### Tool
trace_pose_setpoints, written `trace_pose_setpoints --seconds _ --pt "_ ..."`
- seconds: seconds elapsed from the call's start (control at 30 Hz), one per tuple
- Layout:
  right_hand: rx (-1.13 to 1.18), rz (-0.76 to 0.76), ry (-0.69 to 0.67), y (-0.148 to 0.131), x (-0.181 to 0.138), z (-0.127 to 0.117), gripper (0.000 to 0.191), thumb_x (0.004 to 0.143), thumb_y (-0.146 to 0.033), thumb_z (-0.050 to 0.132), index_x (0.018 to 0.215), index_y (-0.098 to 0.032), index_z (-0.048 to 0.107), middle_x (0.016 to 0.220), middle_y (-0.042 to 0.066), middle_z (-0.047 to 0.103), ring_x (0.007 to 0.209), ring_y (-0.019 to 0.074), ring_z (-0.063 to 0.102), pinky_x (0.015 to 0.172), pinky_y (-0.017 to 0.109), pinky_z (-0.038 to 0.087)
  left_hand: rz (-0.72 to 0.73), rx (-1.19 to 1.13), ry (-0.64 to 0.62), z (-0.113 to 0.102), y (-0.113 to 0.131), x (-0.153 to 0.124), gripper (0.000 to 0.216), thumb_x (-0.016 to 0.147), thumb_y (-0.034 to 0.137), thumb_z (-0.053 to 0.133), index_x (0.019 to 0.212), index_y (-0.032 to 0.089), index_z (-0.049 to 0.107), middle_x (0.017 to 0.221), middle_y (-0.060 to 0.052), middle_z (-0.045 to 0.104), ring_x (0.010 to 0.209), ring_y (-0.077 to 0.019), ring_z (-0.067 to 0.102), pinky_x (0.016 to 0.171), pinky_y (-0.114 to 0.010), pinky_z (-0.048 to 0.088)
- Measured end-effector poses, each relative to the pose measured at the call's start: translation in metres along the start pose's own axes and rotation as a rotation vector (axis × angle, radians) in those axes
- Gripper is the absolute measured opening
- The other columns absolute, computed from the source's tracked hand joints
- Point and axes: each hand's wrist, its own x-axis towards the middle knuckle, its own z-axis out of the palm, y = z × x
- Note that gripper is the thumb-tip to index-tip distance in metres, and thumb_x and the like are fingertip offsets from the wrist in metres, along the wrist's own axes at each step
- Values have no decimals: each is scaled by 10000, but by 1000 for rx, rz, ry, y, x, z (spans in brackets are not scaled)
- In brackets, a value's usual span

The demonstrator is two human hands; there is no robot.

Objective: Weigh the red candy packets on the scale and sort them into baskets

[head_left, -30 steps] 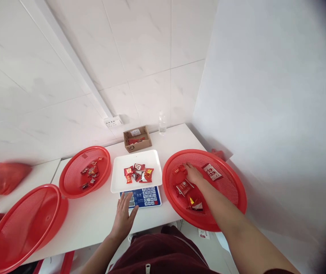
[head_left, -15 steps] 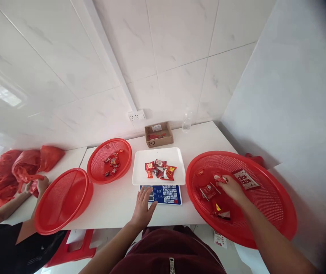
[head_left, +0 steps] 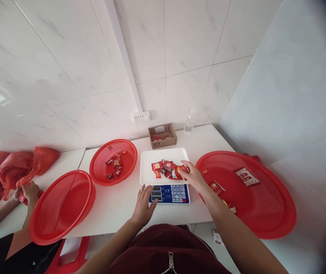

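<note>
The right grip (head_left: 193,177) moved from one of three baskets (head_left: 266,215) to one tray (head_left: 148,158).

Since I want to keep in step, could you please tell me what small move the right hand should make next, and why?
I would probably have the right hand release the red packet onto the white tray: the hand is over the tray's right side, and the packet it seems to hold is right beside the other packets there.

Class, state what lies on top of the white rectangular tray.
Small red-wrapped packets lie clustered on the white tray. The right hand hides part of its right side; whatever lies beneath cannot be seen.
</note>
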Motion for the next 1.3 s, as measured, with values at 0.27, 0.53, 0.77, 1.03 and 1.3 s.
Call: trace_pose_setpoints --seconds 0.27,0.53,0.77,1.03,1.3 --pt "120 76 -355 -4 -79 54 645 778 -334 553 1390 -246 368 1075 42 659 916 185 625 814 336 502 -142 -544 -261 -17 5 2 467 841 417 514 1258 211 478 1080 -92 657 993 -202 616 857 -374 498" --pt "86 -86 -452 -16 -120 94 751 767 -280 592 1450 -267 280 1434 82 425 1235 259 470 993 424 409 -270 -844 -530 -28 1 1 626 752 472 631 1270 182 431 799 -22 635 676 -132 586 616 -267 435" --pt "26 10 -396 -20 -135 124 815 693 -205 620 1440 -263 299 1500 69 325 1343 263 343 1092 461 277 -317 -907 -580 -36 -30 -8 623 646 395 729 1171 171 480 675 34 597 564 -101 532 567 -251 388" --pt "-88 98 -376 -21 -139 163 385 838 -395 502 1137 -175 602 942 66 691 753 160 620 713 291 457 -370 -973 -515 -64 -58 -24 450 616 444 739 908 148 566 698 5 603 584 -103 529 601 -272 405" --pt "-193 111 -342 -23 -153 197 251 841 -370 490 728 -180 608 692 6 651 640 127 538 589 229 355 -398 -899 -674 -86 -77 -36 418 676 526 676 841 155 576 737 -11 624 630 -108 543 652 -281 417"
